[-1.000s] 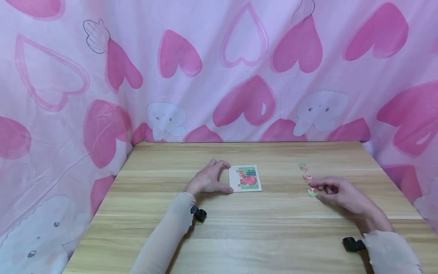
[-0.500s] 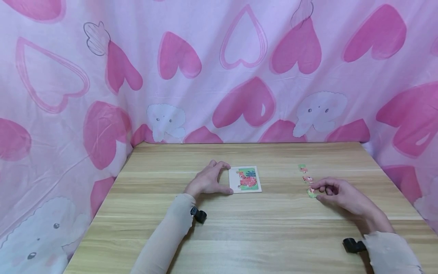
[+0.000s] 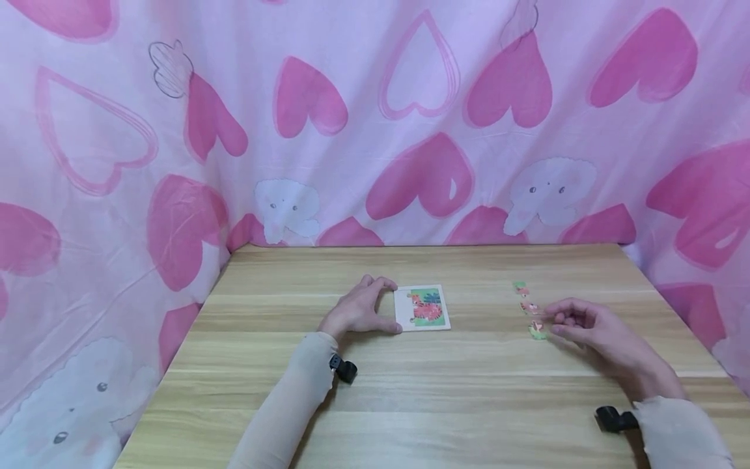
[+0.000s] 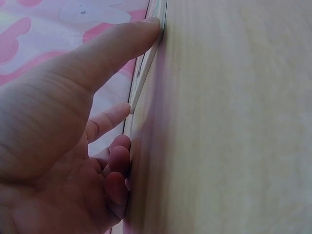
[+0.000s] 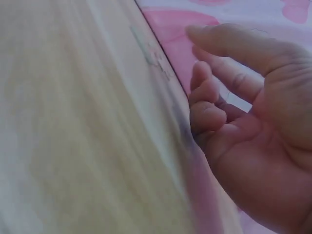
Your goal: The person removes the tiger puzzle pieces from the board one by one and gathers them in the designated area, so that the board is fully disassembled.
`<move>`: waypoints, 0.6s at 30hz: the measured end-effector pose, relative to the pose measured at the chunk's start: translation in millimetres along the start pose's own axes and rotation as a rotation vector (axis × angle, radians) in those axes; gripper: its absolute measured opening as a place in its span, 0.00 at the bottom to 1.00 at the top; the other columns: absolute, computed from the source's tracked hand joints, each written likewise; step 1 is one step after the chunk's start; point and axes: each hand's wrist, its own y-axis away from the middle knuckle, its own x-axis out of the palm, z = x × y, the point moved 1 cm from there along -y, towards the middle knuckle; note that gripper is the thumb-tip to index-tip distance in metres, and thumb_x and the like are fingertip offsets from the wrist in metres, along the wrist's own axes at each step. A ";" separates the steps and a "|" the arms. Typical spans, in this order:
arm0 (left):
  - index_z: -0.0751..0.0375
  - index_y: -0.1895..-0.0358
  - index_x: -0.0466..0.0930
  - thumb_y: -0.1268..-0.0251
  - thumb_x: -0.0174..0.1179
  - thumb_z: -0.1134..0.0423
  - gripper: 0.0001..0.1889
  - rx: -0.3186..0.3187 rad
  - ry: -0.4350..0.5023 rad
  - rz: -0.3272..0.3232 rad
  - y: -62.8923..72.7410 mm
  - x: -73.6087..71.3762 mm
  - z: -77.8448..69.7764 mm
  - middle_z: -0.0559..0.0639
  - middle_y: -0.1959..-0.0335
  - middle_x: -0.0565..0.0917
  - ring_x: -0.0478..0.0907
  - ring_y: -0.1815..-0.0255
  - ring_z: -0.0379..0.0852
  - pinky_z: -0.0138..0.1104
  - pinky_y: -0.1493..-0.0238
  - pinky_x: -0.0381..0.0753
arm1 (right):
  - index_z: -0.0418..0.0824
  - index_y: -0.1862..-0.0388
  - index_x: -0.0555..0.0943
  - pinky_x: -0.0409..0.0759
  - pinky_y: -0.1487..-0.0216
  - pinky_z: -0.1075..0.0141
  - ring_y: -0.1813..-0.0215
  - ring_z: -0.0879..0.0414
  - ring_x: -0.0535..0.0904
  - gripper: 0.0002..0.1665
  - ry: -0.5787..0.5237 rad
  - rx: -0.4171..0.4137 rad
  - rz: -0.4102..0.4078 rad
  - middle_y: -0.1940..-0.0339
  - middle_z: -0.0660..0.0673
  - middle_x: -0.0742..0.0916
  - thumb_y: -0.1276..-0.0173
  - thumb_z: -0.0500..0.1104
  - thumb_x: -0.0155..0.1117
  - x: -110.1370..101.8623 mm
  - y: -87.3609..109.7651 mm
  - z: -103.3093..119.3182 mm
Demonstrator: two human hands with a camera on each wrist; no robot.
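Note:
In the head view, a small square jigsaw puzzle board [image 3: 401, 312] lies on the table, its right part filled with a red striped animal on green. My left hand [image 3: 359, 309] grips its left side, thumb at the near corner and index finger at the far corner. The left wrist view shows the thumb [image 4: 131, 41] against the board's edge. To the right lie loose jigsaw pieces: a green and red one [image 3: 520, 288], a red striped one [image 3: 528, 307] and a green one [image 3: 537, 332]. Beside them hovers my right hand [image 3: 592, 326], fingers loosely curled, with nothing visible between thumb and index.
The wooden table [image 3: 445, 397] reaches back to a pink curtain [image 3: 363, 163] printed with hearts, which also hangs along both sides. A small black camera sits on each wrist, the left camera [image 3: 346, 370] and the right camera [image 3: 612, 419].
My right hand has drawn slightly right, away from the loose pieces, showing more of the green one. My left hand stays on the board.

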 end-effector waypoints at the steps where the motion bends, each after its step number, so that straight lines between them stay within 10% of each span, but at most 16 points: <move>1: 0.41 0.22 0.74 0.48 0.87 0.38 0.50 -0.004 0.002 0.001 -0.4 0.5 0.1 0.48 0.44 0.72 0.74 0.49 0.48 0.42 0.48 0.80 | 0.27 0.32 0.79 0.85 0.55 0.67 0.54 0.57 0.85 0.22 0.017 0.008 -0.015 0.51 0.42 0.89 0.19 0.34 0.70 -0.4 -0.7 3.0; 18: 0.40 0.21 0.73 0.47 0.87 0.37 0.49 -0.014 -0.010 0.001 -0.5 1.3 -1.0 0.48 0.44 0.72 0.74 0.48 0.48 0.42 0.49 0.79 | 0.40 0.26 0.80 0.87 0.52 0.67 0.49 0.57 0.87 0.27 0.065 -0.123 -0.097 0.44 0.48 0.89 0.20 0.40 0.74 40.0 -77.5 82.7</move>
